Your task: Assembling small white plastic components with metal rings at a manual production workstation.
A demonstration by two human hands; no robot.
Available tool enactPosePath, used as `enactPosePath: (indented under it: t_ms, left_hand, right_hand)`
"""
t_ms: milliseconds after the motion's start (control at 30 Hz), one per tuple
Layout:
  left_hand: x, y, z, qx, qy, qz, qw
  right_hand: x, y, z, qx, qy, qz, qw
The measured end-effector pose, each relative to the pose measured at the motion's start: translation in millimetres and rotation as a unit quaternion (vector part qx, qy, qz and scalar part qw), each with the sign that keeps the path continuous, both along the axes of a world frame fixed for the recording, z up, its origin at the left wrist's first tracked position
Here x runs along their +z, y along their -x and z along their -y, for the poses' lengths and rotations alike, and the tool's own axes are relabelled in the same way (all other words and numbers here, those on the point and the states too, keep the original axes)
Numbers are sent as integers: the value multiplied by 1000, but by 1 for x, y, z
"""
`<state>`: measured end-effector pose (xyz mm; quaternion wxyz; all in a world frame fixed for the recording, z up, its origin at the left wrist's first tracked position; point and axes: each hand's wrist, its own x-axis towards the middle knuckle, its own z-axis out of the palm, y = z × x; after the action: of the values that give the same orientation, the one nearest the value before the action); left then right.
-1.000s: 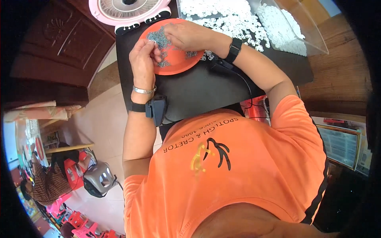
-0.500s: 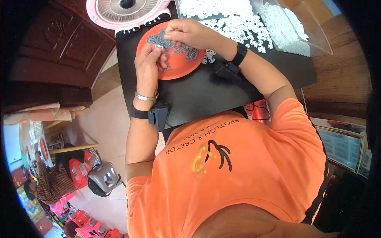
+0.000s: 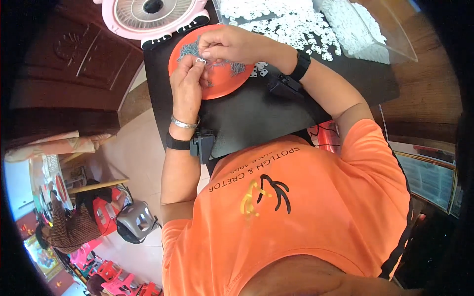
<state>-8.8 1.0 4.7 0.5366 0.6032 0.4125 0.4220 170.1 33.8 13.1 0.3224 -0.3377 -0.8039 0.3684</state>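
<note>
Over an orange-red plate [image 3: 224,88] my two hands work close together. Between the thumb and fingers of my left hand [image 3: 186,81] is a small white plastic clip [image 3: 201,60]. My right hand [image 3: 224,43] is pinched shut right against that clip; whatever its fingertips hold is too small to make out. Many small grey nails or pins [image 3: 238,68] lie in heaps on the plate, partly covered by my hands. Loose white clips [image 3: 316,34] are spread on the dark table beyond my right wrist.
A pink fan [image 3: 153,19] stands at the table's far left. At the far right is a clear bin [image 3: 395,44] holding white pieces. The black table [image 3: 252,118] reaches to my body. Another person [image 3: 74,229] sits at lower left, near a grey backpack [image 3: 136,222].
My right hand has come down toward the clip in my left hand, and the fingertips of both now meet. The whole view has shifted slightly.
</note>
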Motion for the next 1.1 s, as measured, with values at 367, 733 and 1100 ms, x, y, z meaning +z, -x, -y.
enactPosePath:
  t_ms: [367, 733, 1100]
  left_hand:
    - [-2, -1, 0, 1, 3, 8, 1000]
    - [-1, -1, 1, -5, -1, -2, 1000]
    - [-4, 0, 3, 1, -15, -20, 1000]
  right_hand:
    - [7, -3, 6, -10, 0, -4, 1000]
    - [5, -2, 4, 6, -47, 25, 999]
    - [3, 2, 8, -8, -94, 41, 995]
